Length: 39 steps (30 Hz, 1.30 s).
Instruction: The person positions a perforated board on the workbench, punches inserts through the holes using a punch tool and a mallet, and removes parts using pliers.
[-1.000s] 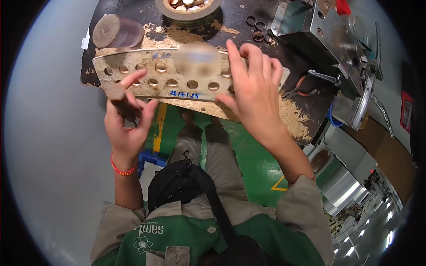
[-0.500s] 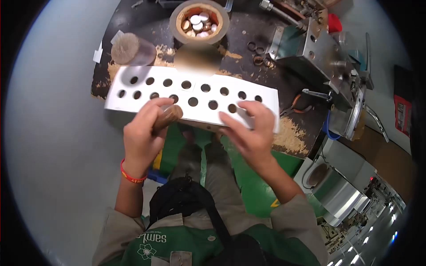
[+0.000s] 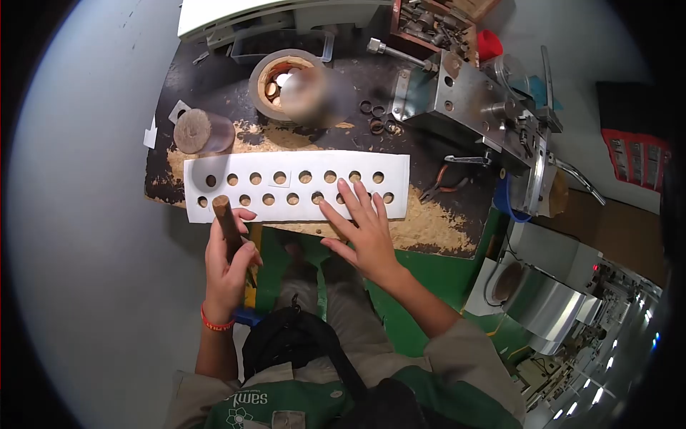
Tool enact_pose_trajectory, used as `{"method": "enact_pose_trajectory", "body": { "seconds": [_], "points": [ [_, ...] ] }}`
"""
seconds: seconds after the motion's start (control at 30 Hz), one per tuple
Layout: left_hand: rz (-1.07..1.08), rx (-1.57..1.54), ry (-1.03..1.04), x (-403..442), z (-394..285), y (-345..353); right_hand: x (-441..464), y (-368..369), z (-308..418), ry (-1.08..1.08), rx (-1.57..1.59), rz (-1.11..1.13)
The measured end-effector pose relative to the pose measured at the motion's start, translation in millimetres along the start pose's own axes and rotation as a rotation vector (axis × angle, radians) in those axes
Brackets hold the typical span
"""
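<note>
A white strip (image 3: pixel 229 210) with two rows of round holes lies along the near edge of the worn table. My left hand (image 3: pixel 227 268) is closed around a brown rod-like tool (image 3: pixel 227 223), its blunt end pointing up beside the strip's near left part. Spread fingers of my right hand (image 3: pixel 364 236) rest on the right part of the strip, with nothing held. Behind the strip stands a round tub (image 3: pixel 261 86) with light discs inside, partly hidden by a blurred patch. A cylinder with a rough brown top (image 3: pixel 193 131) stands at the left.
On the dark table (image 3: pixel 429 143) are several small dark rings (image 3: pixel 376 126), orange-handled pliers (image 3: pixel 444 187) and a metal clamp fixture (image 3: pixel 464 107). A wooden box of metal parts (image 3: pixel 432 28) and a red cup (image 3: pixel 489 44) are at the back. A silver drum machine (image 3: pixel 547 304) stands right.
The strip has been turned from its metallic-looking, marked face to its white face and lowered flat onto the table. My right hand has opened over it; my left keeps the tool.
</note>
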<state>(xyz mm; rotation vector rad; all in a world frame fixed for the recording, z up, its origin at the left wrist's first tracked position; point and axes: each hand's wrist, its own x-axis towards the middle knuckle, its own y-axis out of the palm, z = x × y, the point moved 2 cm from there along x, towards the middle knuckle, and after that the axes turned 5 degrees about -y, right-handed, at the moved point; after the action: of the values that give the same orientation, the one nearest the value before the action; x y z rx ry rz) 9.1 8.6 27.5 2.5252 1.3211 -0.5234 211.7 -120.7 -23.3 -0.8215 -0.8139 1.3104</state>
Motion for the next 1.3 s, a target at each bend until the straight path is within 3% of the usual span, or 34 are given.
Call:
{"method": "enact_pose_trajectory", "body": {
  "seconds": [0.17, 0.4, 0.67, 0.83, 0.87, 0.93, 1.07, 1.3],
  "points": [
    [-0.035, -0.069, 0.013, 0, 2, 1, -2, 4, -4, 0.008, 0.054, 0.018],
    [-0.095, -0.106, 0.041, -6, 10, 8, -7, 17, -3, -0.076, -0.1, -0.181],
    [-0.449, -0.301, 0.219, -33, 32, -40, -9, 26, -3, -0.123, -0.213, -0.124],
    [-0.706, -0.446, 0.219, -82, 83, -87, -31, 38, -4, -0.382, -0.046, -0.295],
    [-0.752, -0.471, 0.202, -94, 94, -94, -36, 43, 15, -0.38, -0.056, -0.254],
    [-0.854, -0.533, 0.168, -119, 120, -103, -54, 62, 31, -0.473, -0.008, 0.031],
    [-0.99, -0.593, 0.098, -169, 167, -110, -69, 137, 62, -0.383, 0.133, 0.518],
    [-1.226, -0.726, 0.056, -248, 226, -114, -64, 213, 61, -0.37, -0.008, 0.778]
  ]
}}
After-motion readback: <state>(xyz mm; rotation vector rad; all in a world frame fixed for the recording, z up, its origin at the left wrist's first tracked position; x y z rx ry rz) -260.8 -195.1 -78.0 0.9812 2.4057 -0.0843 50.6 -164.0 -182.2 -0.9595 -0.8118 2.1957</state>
